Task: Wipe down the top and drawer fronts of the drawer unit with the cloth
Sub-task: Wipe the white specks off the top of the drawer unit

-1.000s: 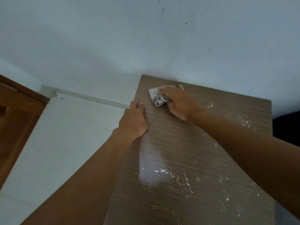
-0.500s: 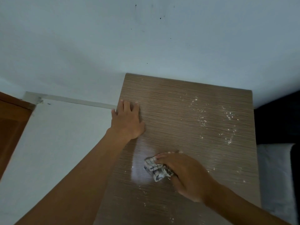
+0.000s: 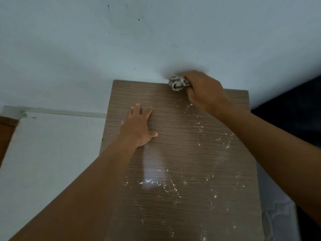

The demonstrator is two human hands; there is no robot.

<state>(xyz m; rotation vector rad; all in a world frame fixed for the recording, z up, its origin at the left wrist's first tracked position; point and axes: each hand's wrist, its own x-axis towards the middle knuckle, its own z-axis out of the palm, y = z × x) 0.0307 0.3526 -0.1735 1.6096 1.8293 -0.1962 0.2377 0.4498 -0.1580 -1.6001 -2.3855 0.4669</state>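
Observation:
The drawer unit's top (image 3: 173,150) is a brown wood-grain panel seen from above, speckled with white dust on its middle and right side. My right hand (image 3: 205,91) grips a crumpled checked cloth (image 3: 178,82) and presses it at the far edge of the top, against the wall. My left hand (image 3: 139,126) lies flat on the left part of the top, fingers spread, holding nothing. The drawer fronts are out of sight.
A pale blue wall (image 3: 156,40) rises directly behind the unit. White floor (image 3: 48,153) lies to the left, with a brown wooden door edge (image 3: 7,134) at far left. Dark bedding (image 3: 291,119) and a white pillow (image 3: 278,206) sit to the right.
My right hand swept the cloth from the near middle of the top up to the far edge by the wall. My left hand shifted slightly inward on the top.

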